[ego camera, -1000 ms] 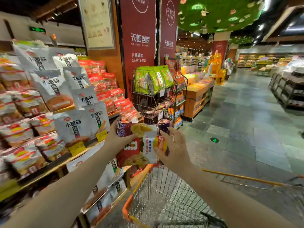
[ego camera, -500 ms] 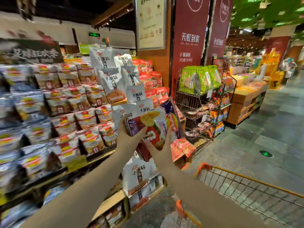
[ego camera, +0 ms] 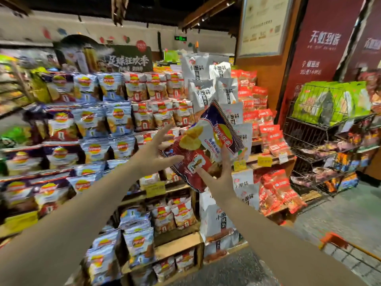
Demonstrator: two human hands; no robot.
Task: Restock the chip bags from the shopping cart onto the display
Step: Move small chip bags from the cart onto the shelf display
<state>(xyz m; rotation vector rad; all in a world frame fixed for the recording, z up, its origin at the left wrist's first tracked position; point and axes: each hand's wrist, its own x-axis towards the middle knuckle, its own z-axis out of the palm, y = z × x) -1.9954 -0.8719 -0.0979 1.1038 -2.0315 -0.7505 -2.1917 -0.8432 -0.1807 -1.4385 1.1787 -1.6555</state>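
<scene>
Two chip bags are held up in front of the display: a red bag (ego camera: 190,169) low and left, and a white and navy bag (ego camera: 221,134) overlapping it at the upper right. My right hand (ego camera: 218,178) grips both from below, thumb on the red bag's front and fingers behind. My left hand (ego camera: 153,155) is at the red bag's left edge with fingers spread and straight, its thumb lying on the bag. The tiered display (ego camera: 179,242) of chip bags (ego camera: 118,118) fills the left and centre. An orange corner of the shopping cart (ego camera: 334,240) shows at the lower right.
White snack bags (ego camera: 203,96) and red packets (ego camera: 252,104) fill the shelves just right of the chips. Further right stands a wire rack (ego camera: 309,137) holding green bags (ego camera: 329,102). Yellow price tags (ego camera: 155,188) hang on the shelf edges. Grey tiled floor lies at the lower right.
My view has swung left from the cart to the chip display. Both bags went up and toward the shelves. My left hand's fingers have spread open from their grip on the red bag.
</scene>
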